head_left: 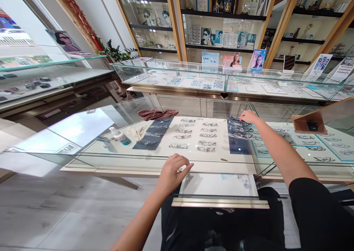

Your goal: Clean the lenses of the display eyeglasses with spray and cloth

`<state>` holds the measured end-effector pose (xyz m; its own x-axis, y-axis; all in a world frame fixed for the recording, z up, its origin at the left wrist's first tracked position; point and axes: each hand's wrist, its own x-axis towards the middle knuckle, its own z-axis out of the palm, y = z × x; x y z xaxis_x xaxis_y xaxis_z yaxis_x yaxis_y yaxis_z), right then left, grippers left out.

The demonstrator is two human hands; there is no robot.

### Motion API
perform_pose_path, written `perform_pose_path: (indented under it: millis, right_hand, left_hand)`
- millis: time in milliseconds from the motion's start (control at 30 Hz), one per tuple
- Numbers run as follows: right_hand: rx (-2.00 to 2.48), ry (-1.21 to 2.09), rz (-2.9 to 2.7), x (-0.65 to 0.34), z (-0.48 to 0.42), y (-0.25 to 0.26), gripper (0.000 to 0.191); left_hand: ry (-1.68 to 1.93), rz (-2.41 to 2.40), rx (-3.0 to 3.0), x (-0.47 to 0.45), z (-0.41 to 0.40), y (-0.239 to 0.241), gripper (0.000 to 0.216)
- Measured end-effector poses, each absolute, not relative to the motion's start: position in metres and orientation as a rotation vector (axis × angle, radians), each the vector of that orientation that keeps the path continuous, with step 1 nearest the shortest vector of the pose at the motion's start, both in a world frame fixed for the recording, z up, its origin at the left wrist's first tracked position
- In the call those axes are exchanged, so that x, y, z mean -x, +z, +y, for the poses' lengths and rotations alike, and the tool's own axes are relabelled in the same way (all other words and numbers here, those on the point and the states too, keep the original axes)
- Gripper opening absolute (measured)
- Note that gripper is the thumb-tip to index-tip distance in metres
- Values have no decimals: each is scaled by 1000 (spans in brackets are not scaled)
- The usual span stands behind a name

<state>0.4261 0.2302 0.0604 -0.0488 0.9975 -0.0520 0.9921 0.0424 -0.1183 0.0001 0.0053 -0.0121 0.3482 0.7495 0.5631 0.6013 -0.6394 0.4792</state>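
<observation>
Right hand (249, 116) is stretched out to the far end of a dark blue mat (235, 144) that carries a column of spectacle frames (240, 129). The fingers curl down onto the topmost frame. From this angle we cannot tell whether the grip is clamped on it or only touching. We also cannot tell whether the hand is over or under the glass.

The mat lies in the right half of the glass-topped display table (83, 159), just beside a white panel (193, 127) with three short columns of frames.

Left hand (173, 171) rests at the near edge of the table, fingers bent and loosely apart, fingertips on the rim, with nothing in its grip. Just right of it a shallow white drawer (215, 184) stands pulled out toward us.

A small brass-coloured piece (224, 159) lies at the near edge of the panel. Further left we note a second dark mat (155, 133) with frames, a crumpled white cloth (138, 132), and a small spray bottle (120, 136) lying on its side. A brown cloth (157, 114) is bunched at the far edge.

At the far right sits a wooden box (302, 125) holding a dark object. Behind it all are another glass display case (221, 81) of frames and wall shelves (221, 15) with posters and cards.
</observation>
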Motion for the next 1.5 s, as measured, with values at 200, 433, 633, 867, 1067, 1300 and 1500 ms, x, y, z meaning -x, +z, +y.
perform_pose_path:
  millis: [200, 433, 633, 867, 1067, 1300, 1500]
  right_hand:
    - [2163, 216, -2183, -423, 228, 60, 27]
    - [2109, 153, -2123, -415, 215, 70, 28]
    - [1777, -62, -2135, -361, 164, 101, 31]
    - [520, -32, -2813, -250, 33, 61, 26]
    - [301, -101, -2983, -247, 21, -29, 27]
    - [555, 51, -2973, -242, 55, -82, 17]
    - [1208, 63, -2682, -257, 110, -109, 29]
  left_hand:
    - [1130, 1204, -2447, 0, 7, -13, 25]
    - [1092, 1217, -2470, 0, 8, -12, 23]
    - [1107, 1262, -2454, 0, 4, -14, 21]
    - [1104, 1320, -2454, 1, -1, -4, 20]
    - [1179, 1487, -2317, 2, -4, 0, 21]
    - [1192, 1515, -2310, -1, -7, 2, 18]
    - [1224, 1480, -2384, -5, -12, 5, 15]
